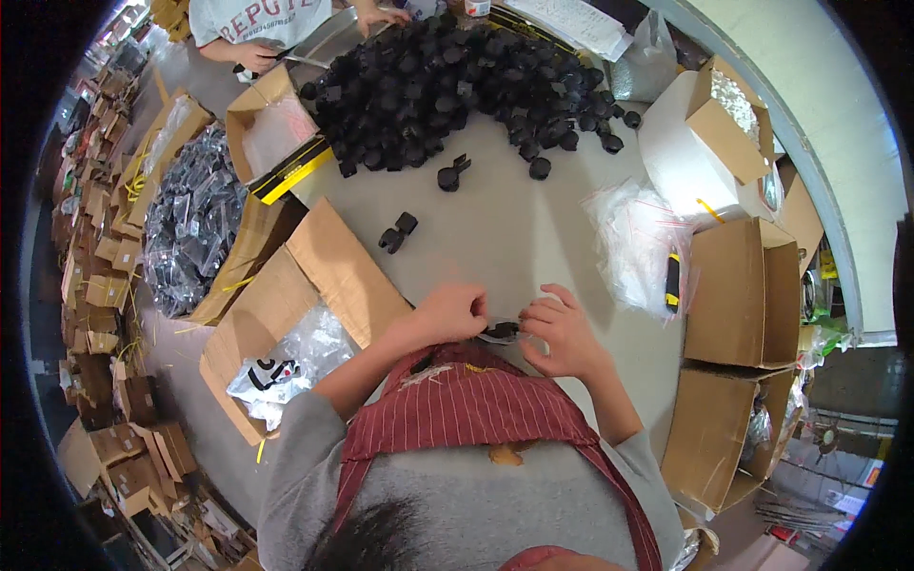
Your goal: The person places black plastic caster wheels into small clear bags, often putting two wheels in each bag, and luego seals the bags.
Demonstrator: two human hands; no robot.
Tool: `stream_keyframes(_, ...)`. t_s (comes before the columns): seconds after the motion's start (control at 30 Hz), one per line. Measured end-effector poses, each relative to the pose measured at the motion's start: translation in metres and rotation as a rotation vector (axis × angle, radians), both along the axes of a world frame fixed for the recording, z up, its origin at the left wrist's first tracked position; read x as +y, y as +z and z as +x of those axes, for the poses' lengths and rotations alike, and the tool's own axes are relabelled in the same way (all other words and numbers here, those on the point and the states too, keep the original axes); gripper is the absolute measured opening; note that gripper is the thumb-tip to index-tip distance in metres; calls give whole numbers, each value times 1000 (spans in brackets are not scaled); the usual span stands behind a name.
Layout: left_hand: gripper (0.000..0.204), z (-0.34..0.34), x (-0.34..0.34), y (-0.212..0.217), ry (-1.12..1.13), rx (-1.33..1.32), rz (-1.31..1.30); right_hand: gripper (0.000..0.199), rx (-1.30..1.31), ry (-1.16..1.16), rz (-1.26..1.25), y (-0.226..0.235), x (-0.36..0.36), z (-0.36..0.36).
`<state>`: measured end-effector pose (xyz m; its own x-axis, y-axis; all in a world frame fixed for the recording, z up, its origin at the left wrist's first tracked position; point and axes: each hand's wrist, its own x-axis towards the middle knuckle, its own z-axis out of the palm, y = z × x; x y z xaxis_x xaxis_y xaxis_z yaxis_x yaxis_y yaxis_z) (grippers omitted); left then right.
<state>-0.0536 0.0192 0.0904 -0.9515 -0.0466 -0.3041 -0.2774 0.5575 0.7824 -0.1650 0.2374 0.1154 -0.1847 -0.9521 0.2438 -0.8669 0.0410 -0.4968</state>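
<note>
Close to my apron, a small clear plastic bag point(488, 337) with a black plastic part point(502, 330) in or against it lies between my hands. My left hand point(451, 312) is closed, pinching the bag's left side. At its other end is my right hand point(569, 339), fingers spread and thumb apart, the fingertips close to or touching the bag. Ahead on the table point(495, 228) rises a large heap of black plastic parts point(409, 95). A few loose ones lie nearer, including a black part point(398, 232) to the left.
Clear zip bags point(633, 243) and a yellow-black cutter point(673, 283) lie right. Cardboard boxes point(743, 295) line that side. An open carton point(328, 262) stands left, beside a box of bagged black parts point(195, 224). Across the table is another person's hand point(255, 57).
</note>
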Motion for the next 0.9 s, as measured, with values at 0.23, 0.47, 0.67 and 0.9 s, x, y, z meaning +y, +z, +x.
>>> stream_keyframes(0.23,26,1,12,18,-10,83,185,18,-2,-81,-91,-23,-4,14)
stream_keyframes(0.47,18,9,16,7,103,275,-4,13,-74,-223,-182,-27,-1,13)
stream_keyframes(0.67,10,10,25,-1,177,411,34,19,-171,-276,-175,-24,1,15)
stream_keyframes(0.9,15,8,34,-8,115,688,-34,23,-370,-332,-166,-31,-6,29)
